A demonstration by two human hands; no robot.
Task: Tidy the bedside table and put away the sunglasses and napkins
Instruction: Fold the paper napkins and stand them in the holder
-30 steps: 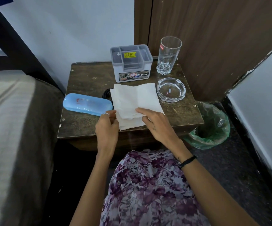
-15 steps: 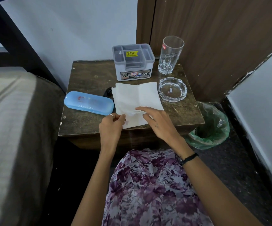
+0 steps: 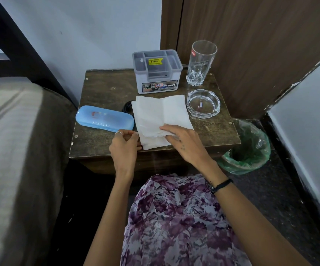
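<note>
A stack of white napkins (image 3: 161, 114) lies unfolded in the middle of the dark wooden bedside table (image 3: 105, 87). My left hand (image 3: 124, 148) pinches the stack's near left edge with curled fingers. My right hand (image 3: 184, 143) lies on the near right part, with a few layers caught between its fingers. A shut blue glasses case (image 3: 105, 117) lies just left of the napkins. Something dark, probably the sunglasses (image 3: 127, 108), peeks out from under the napkins' left edge, mostly hidden.
At the table's back stand a grey compartment organiser (image 3: 157, 72) and a tall drinking glass (image 3: 201, 62). A glass ashtray (image 3: 203, 103) sits right of the napkins. A bin with a green liner (image 3: 247, 148) stands on the floor to the right. The bed (image 3: 11, 150) is on the left.
Both hands have stayed at the napkins' near edge, and my right fingers have worked in between the layers. The other objects have not moved.
</note>
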